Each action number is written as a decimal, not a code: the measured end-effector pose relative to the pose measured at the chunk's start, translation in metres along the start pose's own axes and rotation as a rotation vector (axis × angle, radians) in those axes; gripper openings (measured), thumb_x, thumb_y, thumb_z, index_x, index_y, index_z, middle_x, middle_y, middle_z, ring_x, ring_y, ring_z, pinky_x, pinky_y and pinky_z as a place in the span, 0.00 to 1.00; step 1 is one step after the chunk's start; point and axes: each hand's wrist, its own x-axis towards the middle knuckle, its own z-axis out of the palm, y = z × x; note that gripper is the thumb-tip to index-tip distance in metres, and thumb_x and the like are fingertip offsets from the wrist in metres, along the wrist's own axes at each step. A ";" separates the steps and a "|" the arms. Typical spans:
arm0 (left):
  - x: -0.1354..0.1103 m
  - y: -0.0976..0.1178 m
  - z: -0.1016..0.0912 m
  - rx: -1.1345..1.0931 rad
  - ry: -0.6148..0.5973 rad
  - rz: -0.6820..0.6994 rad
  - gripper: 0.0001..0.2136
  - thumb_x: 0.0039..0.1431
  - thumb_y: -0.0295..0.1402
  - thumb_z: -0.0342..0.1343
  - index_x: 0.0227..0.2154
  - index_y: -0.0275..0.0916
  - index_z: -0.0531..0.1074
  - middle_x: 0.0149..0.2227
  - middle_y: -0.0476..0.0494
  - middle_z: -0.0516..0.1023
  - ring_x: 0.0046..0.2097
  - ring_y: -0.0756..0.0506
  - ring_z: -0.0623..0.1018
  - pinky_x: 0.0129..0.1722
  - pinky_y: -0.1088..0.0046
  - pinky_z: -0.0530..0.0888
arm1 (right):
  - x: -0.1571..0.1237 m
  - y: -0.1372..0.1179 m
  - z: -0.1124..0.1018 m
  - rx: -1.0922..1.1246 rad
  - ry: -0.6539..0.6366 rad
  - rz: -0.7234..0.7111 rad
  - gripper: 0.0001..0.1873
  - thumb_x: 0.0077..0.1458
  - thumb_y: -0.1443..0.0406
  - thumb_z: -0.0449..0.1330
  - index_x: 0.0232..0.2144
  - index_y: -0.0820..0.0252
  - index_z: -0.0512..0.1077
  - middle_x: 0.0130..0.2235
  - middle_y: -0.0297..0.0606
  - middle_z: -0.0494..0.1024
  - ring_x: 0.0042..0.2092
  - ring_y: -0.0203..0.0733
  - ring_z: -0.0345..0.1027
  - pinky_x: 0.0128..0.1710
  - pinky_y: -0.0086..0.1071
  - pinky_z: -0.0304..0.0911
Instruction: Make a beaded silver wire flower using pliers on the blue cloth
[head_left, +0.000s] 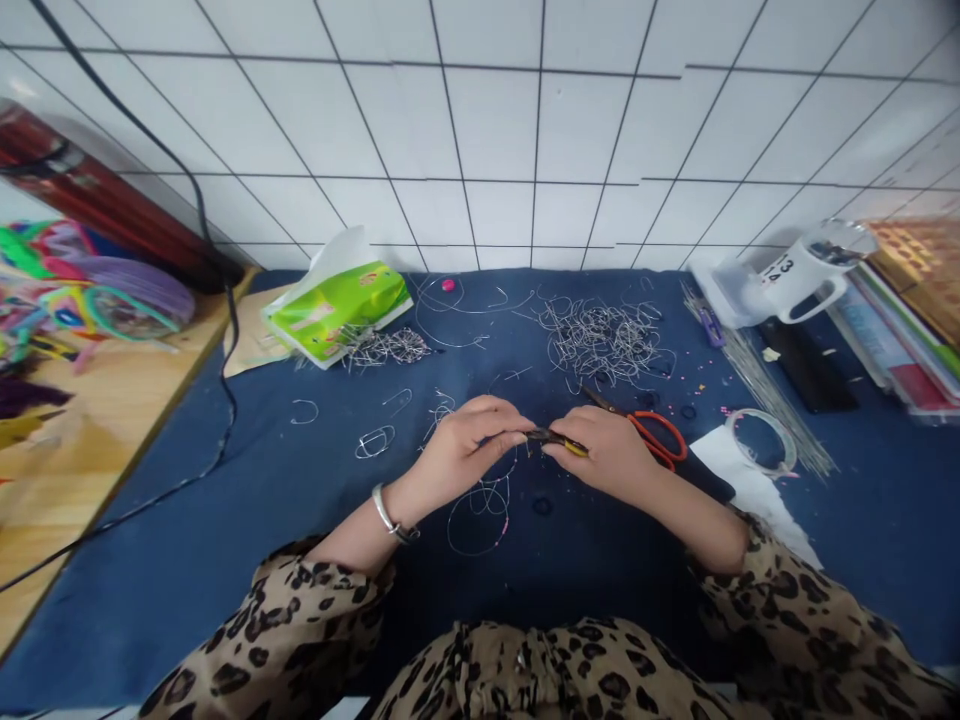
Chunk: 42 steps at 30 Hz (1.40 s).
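My right hand (604, 448) is closed around a pair of pliers (571, 443) with dark jaws and a bit of yellow handle showing. The jaws point left and reach the fingertips of my left hand (476, 440). Thumb and forefinger of that hand are pinched on a thin wire (480, 553), which hangs below in loops with small pink beads on it. What exactly lies between the jaws is too small to make out. Orange-handled scissors (660, 440) lie just behind my right hand. Bent wire pieces (375, 440) rest left of my left hand.
A tangled wire heap (604, 340) lies toward the wall, with a smaller wire pile (386, 347) by the green tissue pack (341, 310). At right are a wire coil (761, 442), straight wires (780, 400) and a white mug (802, 275). A black cable (232, 370) crosses the left side.
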 end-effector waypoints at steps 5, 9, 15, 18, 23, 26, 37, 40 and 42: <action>-0.005 -0.005 0.001 0.073 -0.013 0.024 0.08 0.59 0.30 0.50 0.37 0.42 0.73 0.35 0.44 0.75 0.38 0.47 0.74 0.38 0.71 0.71 | -0.003 -0.008 0.000 -0.076 -0.034 -0.028 0.15 0.59 0.57 0.49 0.38 0.58 0.72 0.34 0.38 0.73 0.39 0.38 0.64 0.41 0.31 0.58; -0.009 -0.001 -0.005 0.198 0.031 -0.015 0.07 0.60 0.30 0.48 0.33 0.41 0.72 0.32 0.45 0.73 0.35 0.47 0.72 0.36 0.71 0.69 | -0.002 -0.010 0.000 -0.074 -0.066 -0.009 0.14 0.58 0.57 0.51 0.37 0.59 0.71 0.34 0.39 0.72 0.39 0.39 0.63 0.41 0.32 0.57; -0.021 0.004 -0.013 0.253 0.301 -0.150 0.04 0.58 0.30 0.51 0.30 0.42 0.70 0.28 0.48 0.73 0.31 0.48 0.71 0.33 0.72 0.67 | 0.001 -0.009 -0.004 0.178 -0.100 0.115 0.11 0.57 0.57 0.52 0.35 0.58 0.69 0.34 0.35 0.70 0.37 0.37 0.63 0.38 0.31 0.58; -0.029 0.004 -0.012 0.296 0.375 -0.144 0.03 0.57 0.29 0.52 0.29 0.42 0.69 0.28 0.48 0.72 0.31 0.48 0.71 0.32 0.73 0.66 | 0.001 -0.014 -0.005 0.276 -0.154 0.124 0.11 0.58 0.57 0.52 0.34 0.57 0.69 0.32 0.34 0.69 0.34 0.35 0.63 0.34 0.29 0.58; -0.033 0.002 -0.010 0.321 0.373 -0.120 0.04 0.56 0.27 0.52 0.29 0.41 0.69 0.28 0.48 0.72 0.31 0.49 0.71 0.31 0.73 0.66 | 0.000 -0.020 -0.002 0.156 -0.062 0.086 0.11 0.57 0.57 0.53 0.34 0.59 0.68 0.33 0.37 0.70 0.38 0.39 0.63 0.39 0.33 0.59; -0.033 0.002 -0.009 0.324 0.354 -0.093 0.04 0.56 0.26 0.52 0.29 0.41 0.68 0.27 0.49 0.71 0.30 0.50 0.70 0.31 0.74 0.66 | -0.001 -0.020 0.000 0.032 0.015 0.045 0.12 0.57 0.57 0.52 0.35 0.59 0.69 0.35 0.40 0.71 0.39 0.41 0.64 0.41 0.35 0.59; -0.033 0.000 -0.007 0.325 0.305 -0.113 0.03 0.58 0.30 0.52 0.32 0.40 0.70 0.28 0.49 0.72 0.30 0.50 0.71 0.32 0.74 0.67 | -0.004 -0.017 0.004 -0.137 0.061 -0.033 0.12 0.58 0.59 0.51 0.34 0.61 0.70 0.33 0.40 0.72 0.38 0.41 0.64 0.39 0.34 0.59; -0.031 -0.001 -0.006 0.238 0.267 -0.185 0.05 0.59 0.31 0.52 0.34 0.40 0.72 0.32 0.48 0.74 0.34 0.50 0.72 0.35 0.74 0.69 | -0.004 -0.016 0.006 -0.164 0.114 -0.053 0.12 0.58 0.59 0.52 0.34 0.61 0.70 0.33 0.40 0.72 0.37 0.40 0.64 0.38 0.33 0.59; -0.030 -0.004 -0.005 0.172 0.218 -0.234 0.06 0.59 0.32 0.51 0.34 0.40 0.72 0.32 0.48 0.75 0.34 0.50 0.73 0.36 0.74 0.69 | -0.005 -0.015 0.007 -0.171 0.132 -0.059 0.11 0.58 0.59 0.53 0.34 0.61 0.70 0.33 0.40 0.72 0.37 0.40 0.64 0.38 0.33 0.59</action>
